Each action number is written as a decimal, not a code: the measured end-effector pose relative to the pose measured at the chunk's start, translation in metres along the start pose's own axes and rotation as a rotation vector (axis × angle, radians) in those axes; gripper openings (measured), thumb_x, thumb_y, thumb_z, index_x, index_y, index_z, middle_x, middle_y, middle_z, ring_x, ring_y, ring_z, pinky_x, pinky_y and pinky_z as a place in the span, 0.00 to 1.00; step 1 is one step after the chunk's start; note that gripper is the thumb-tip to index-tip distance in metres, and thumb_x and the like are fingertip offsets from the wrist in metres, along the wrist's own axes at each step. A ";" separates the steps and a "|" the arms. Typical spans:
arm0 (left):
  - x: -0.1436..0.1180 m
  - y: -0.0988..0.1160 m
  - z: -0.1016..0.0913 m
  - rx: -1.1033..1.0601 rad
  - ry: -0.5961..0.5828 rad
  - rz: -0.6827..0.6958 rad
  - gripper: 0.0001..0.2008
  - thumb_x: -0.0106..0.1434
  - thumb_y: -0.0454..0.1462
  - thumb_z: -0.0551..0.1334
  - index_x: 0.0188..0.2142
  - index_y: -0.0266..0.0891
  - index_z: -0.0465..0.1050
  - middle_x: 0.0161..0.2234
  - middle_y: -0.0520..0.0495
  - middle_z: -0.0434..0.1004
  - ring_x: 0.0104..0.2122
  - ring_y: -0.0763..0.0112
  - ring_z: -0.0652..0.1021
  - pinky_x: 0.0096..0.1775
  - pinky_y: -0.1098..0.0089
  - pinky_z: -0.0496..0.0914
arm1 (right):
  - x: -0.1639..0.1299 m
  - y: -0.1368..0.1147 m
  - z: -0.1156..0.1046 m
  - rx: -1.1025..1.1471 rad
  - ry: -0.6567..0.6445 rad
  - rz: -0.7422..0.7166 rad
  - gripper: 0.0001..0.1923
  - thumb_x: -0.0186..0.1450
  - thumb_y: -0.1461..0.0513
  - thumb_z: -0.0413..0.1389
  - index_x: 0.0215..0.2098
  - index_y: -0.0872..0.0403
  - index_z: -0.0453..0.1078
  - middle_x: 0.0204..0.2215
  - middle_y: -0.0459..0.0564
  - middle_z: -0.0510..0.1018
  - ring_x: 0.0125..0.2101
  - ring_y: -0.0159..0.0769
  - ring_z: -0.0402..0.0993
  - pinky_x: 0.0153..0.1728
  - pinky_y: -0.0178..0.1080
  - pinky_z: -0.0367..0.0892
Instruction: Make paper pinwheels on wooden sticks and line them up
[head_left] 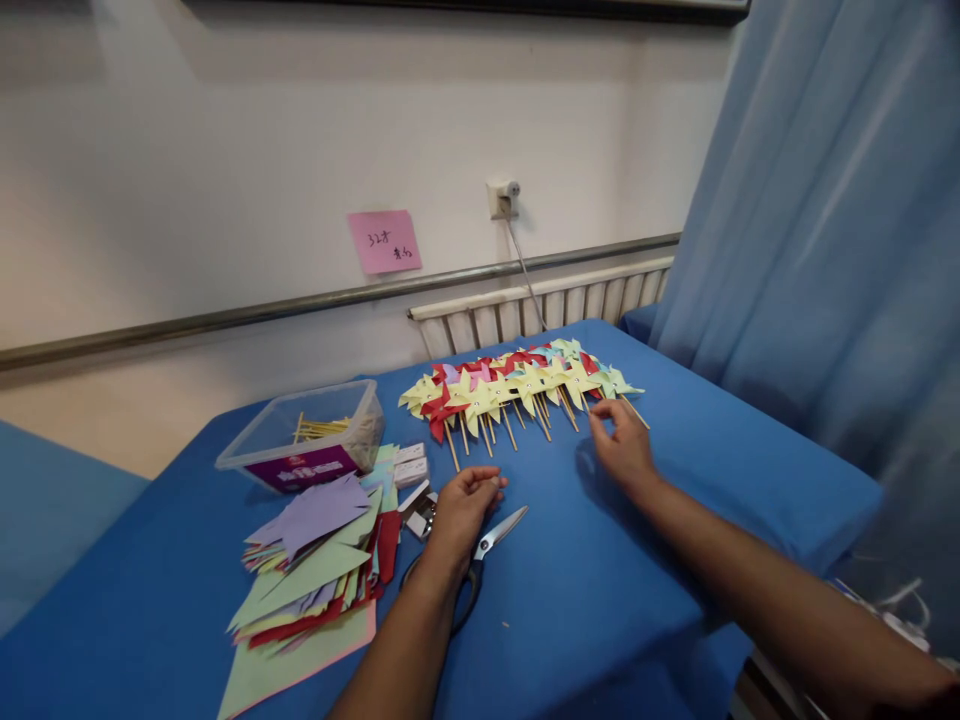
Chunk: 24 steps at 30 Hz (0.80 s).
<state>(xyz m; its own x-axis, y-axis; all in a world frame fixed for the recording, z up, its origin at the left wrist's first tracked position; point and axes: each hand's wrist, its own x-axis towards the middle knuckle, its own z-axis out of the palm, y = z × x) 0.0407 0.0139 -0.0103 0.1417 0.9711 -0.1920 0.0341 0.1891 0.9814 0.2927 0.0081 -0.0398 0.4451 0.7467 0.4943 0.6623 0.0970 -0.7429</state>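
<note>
Blue cloth covers the worktop (570, 600), which stands against a pale wall with a radiator (540, 305) and a pink note (384, 241); a blue curtain (825, 220) hangs at 3 o'clock. At 12 o'clock on the cloth lies a row of paper pinwheels (517, 380) on wooden sticks, yellow, red, green and pink, overlapping one another. The right hand (622, 445) reaches to the row's right end, its fingers (600, 418) loosely curled and partly open, tips touching the sticks of the last pinwheels; whether they pinch one cannot be told. The left hand (461, 515) rests near the middle of the cloth, fingers curled inward to a loose fist; if it holds something small, that is hidden. Scissors (480, 555) lie just beside it at 5 o'clock, the handles partly under the wrist. A stapler (418, 510) sits just at 9 o'clock of that hand. Further at 9 o'clock is a pile of cut coloured paper (311, 570), and at 10 o'clock a clear box (304, 435) with sticks inside
</note>
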 end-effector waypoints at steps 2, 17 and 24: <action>0.001 -0.001 -0.001 -0.010 0.053 0.059 0.15 0.48 0.41 0.68 0.34 0.35 0.75 0.31 0.42 0.81 0.26 0.71 0.77 0.32 0.71 0.69 | -0.017 -0.038 0.028 0.225 -0.066 0.036 0.07 0.61 0.59 0.51 0.36 0.51 0.67 0.40 0.53 0.75 0.42 0.41 0.69 0.45 0.42 0.64; -0.001 -0.010 -0.003 0.067 0.215 0.267 0.06 0.52 0.36 0.62 0.30 0.37 0.75 0.28 0.47 0.79 0.28 0.69 0.77 0.35 0.70 0.69 | -0.049 -0.088 0.126 0.873 -0.514 0.478 0.13 0.50 0.52 0.57 0.24 0.54 0.67 0.16 0.40 0.66 0.19 0.28 0.60 0.23 0.33 0.58; -0.016 0.004 -0.008 0.206 0.250 0.423 0.07 0.57 0.39 0.61 0.34 0.39 0.76 0.30 0.46 0.79 0.31 0.68 0.77 0.37 0.70 0.69 | -0.049 -0.082 0.130 0.835 -0.632 0.395 0.13 0.49 0.53 0.59 0.25 0.53 0.66 0.18 0.41 0.70 0.20 0.29 0.64 0.25 0.34 0.61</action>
<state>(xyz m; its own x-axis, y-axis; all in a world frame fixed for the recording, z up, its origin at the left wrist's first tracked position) 0.0305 0.0005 -0.0029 -0.0536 0.9661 0.2524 0.2225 -0.2348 0.9462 0.1387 0.0496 -0.0619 -0.0086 0.9998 0.0154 -0.1759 0.0136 -0.9843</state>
